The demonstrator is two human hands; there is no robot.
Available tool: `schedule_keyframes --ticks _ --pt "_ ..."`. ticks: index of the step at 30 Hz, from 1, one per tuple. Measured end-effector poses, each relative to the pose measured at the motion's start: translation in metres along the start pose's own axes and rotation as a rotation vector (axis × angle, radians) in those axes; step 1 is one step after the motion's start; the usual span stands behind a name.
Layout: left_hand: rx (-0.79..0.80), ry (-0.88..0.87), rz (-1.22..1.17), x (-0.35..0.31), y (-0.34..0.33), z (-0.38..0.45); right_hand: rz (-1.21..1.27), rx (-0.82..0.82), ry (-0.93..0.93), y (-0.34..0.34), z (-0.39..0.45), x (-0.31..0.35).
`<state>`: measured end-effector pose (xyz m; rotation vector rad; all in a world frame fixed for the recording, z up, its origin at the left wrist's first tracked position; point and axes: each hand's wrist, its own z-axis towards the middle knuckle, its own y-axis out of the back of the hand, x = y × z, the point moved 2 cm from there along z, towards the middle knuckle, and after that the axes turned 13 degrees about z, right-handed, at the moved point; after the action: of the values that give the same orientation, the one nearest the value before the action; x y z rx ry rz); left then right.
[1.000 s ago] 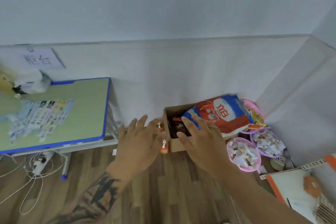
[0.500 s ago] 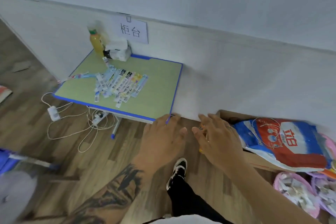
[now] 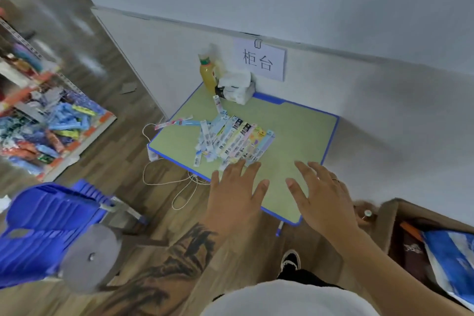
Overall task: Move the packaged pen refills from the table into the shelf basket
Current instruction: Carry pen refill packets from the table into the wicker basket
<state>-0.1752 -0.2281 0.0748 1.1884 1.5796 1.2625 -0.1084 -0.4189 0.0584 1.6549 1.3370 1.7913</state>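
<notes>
Your 2 hands hover over the green table (image 3: 289, 131), fingers spread, holding nothing: left hand (image 3: 236, 195) w/ fingertips at the near edge of the packaged pen refills (image 3: 230, 138), right hand (image 3: 320, 197) just beside. Refills lie fanned mid-table. Shelf (image 3: 48, 115) stands far left.

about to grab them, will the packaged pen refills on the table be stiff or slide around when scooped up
The packaged pen refills look like thin, flat, glossy sleeves, so probably light and slightly bendy. They lie fanned and overlapping, so they would likely slip over each other. Both hands, left hand and right hand, are open above the table.
</notes>
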Motion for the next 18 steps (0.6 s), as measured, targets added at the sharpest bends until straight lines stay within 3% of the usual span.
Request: schedule_keyframes --ticks 12,18 --pt "0.225 -0.006 0.056 0.043 -0.03 0.108 -0.018 0.157 -0.102 -0.056 0.094 0.002" --pt "0.283 -0.041 0.131 0.09 -0.06 0.178 -0.087 0.221 -0.294 -0.097 0.117 0.009"
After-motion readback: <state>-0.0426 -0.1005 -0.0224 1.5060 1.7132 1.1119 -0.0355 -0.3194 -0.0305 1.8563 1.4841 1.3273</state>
